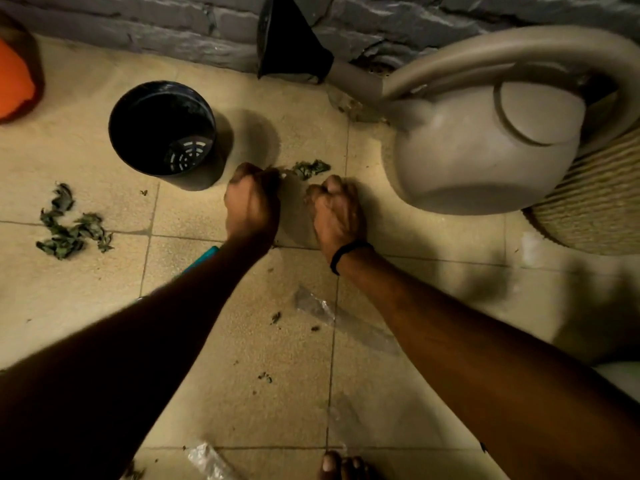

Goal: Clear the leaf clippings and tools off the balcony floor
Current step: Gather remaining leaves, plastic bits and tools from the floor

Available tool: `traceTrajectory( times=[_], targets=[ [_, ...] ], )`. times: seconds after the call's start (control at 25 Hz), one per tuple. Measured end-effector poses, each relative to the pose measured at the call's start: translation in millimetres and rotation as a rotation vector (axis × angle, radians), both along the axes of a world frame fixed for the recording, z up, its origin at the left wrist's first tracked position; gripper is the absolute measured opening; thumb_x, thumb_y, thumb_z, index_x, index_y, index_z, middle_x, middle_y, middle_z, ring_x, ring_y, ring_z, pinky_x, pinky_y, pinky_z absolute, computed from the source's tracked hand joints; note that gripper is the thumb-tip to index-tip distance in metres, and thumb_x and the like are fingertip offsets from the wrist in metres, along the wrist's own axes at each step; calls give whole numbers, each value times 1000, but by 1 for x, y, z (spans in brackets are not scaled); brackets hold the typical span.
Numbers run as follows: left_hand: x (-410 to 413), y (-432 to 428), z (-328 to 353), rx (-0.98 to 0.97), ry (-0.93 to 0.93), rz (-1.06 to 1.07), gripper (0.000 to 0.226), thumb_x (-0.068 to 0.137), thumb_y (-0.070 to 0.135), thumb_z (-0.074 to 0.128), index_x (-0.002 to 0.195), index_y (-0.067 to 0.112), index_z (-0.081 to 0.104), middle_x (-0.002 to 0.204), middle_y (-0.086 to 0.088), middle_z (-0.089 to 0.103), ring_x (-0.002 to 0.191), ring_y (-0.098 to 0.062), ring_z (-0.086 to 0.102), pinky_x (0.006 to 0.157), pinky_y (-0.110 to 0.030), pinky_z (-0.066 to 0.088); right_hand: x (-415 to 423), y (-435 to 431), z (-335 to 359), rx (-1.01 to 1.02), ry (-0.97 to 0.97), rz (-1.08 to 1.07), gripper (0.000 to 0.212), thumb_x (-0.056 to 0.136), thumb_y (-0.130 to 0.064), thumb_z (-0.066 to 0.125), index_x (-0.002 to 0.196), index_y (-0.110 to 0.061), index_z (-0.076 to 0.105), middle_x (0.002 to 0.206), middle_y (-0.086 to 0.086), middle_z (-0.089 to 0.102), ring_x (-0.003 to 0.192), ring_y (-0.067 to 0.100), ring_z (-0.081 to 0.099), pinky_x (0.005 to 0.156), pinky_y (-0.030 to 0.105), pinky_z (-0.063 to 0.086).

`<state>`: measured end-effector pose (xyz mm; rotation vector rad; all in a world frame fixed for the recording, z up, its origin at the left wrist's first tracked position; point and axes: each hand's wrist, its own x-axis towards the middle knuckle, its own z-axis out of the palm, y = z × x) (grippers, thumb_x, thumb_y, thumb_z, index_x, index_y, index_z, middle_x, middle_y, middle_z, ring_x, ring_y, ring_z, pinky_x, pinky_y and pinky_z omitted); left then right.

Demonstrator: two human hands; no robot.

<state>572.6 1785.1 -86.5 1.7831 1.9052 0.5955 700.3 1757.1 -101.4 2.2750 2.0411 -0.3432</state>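
Dark green leaf clippings lie on the beige tiled floor: a small clump (311, 168) just beyond my hands, a bigger pile (71, 230) at the left, and stray crumbs (276, 317) between my forearms. My left hand (251, 202) is curled, pinching clippings at its fingertips beside the black pot (162, 129). My right hand (337, 211), with a black band on its wrist, is curled in a fist on the floor with dark bits at its fingers. A teal tool handle (206, 258) pokes out from under my left forearm; the rest of it is hidden.
A large beige watering can (485, 147) stands at the right, against a woven basket (595, 206). A black funnel-shaped item (287, 43) leans on the stone wall. An orange object (14, 81) sits far left. Clear plastic scraps (313, 304) (207, 460) lie on the tiles. My toes (343, 466) show at the bottom.
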Motion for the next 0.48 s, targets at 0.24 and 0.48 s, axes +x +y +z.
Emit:
traceTrajectory(
  times=[0.24,0.48],
  targets=[
    [25,33,-2,-323,-294,-12,29,102,33,44,120,12,54,113,-10,57,104,-28,57,82,-42,53,45,-33,4,146,426,-96,21,93,-13,53,91,-13,74,93,5,61,84,16,55,75,28,47],
    [35,41,8,-326,191,-428,84,92,32,56,158,27,6,149,-15,23,132,-39,31,106,-48,37,72,-61,12,-20,481,8,30,98,-24,52,122,-12,65,117,9,52,107,20,51,93,23,40]
  ],
)
